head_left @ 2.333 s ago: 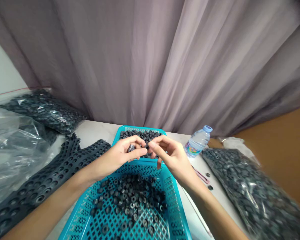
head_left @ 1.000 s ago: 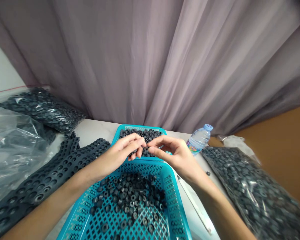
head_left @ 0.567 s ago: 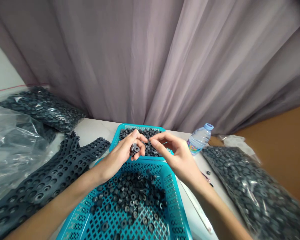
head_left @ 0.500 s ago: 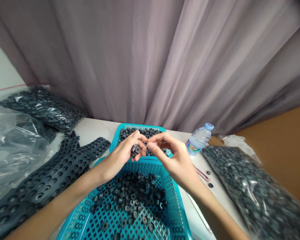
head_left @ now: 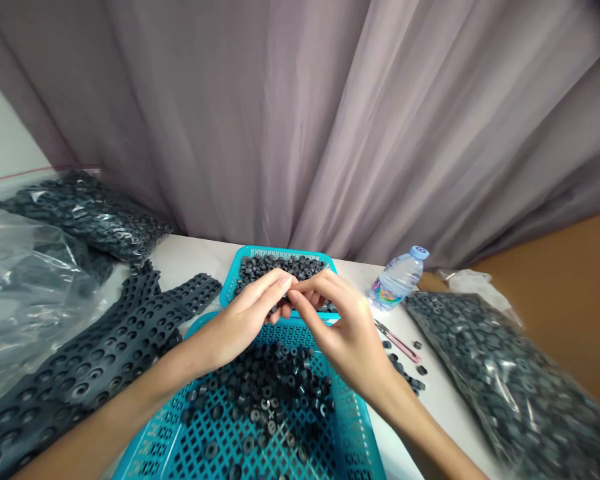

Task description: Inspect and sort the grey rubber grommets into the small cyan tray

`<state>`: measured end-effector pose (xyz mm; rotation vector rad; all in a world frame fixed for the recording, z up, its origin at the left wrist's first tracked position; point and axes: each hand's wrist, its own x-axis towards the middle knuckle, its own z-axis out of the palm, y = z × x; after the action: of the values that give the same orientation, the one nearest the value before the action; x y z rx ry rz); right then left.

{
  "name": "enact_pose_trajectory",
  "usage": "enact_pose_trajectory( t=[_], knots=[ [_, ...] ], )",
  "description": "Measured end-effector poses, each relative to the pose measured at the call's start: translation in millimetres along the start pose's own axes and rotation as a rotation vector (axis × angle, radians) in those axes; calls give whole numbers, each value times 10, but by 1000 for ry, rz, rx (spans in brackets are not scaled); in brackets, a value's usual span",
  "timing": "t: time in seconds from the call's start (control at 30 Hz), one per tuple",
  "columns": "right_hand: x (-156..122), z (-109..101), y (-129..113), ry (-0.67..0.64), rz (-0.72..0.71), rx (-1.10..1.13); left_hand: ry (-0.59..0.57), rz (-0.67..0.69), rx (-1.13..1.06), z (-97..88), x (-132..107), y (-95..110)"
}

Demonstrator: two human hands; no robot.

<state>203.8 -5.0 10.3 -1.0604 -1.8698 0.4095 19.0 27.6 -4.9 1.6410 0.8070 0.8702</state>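
Observation:
My left hand and my right hand meet fingertip to fingertip above the near teal basket. Both are closed in a pinch. Small dark rubber rings show under the left fingers, mostly hidden by them. What the right fingertips pinch is covered. Many loose dark rubber rings lie in the near basket. Just beyond my hands, a second teal basket holds more rings.
Black perforated rubber mats lie on the left. Clear bags of dark rings sit at the far left and at the right. A water bottle, pink tweezers and a few loose rings lie right of the baskets. A curtain hangs behind.
My left hand opened briefly, showing rings in its palm, then closed again. My right hand moved left until its fingertips met the left ones. The view shifted slightly.

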Motion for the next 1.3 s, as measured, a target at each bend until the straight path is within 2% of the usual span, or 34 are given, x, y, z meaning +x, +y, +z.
enact_pose_trajectory(
  t=[0.1,0.23,0.4,0.57,0.83,1.03,1.2,1.3],
  knots=[
    [18,-21,1,7,106,111,-46,-23,-1,-29,38,29],
    [48,-55,40,-9,253,258,-6,4,47,-96,51,79],
    [73,-74,101,-65,343,440,-25,35,122,-119,16,97],
    [84,-89,95,-83,397,597,53,148,342,-85,9,29],
    [97,-71,135,-85,402,609,58,204,453,-103,-11,6],
    [117,-77,179,54,450,624,19,211,471,-110,-5,-6],
    [123,-86,222,70,421,540,-7,147,422,-117,1,23],
    [100,-86,214,110,348,415,-30,96,365,-119,-16,88]
  ],
)
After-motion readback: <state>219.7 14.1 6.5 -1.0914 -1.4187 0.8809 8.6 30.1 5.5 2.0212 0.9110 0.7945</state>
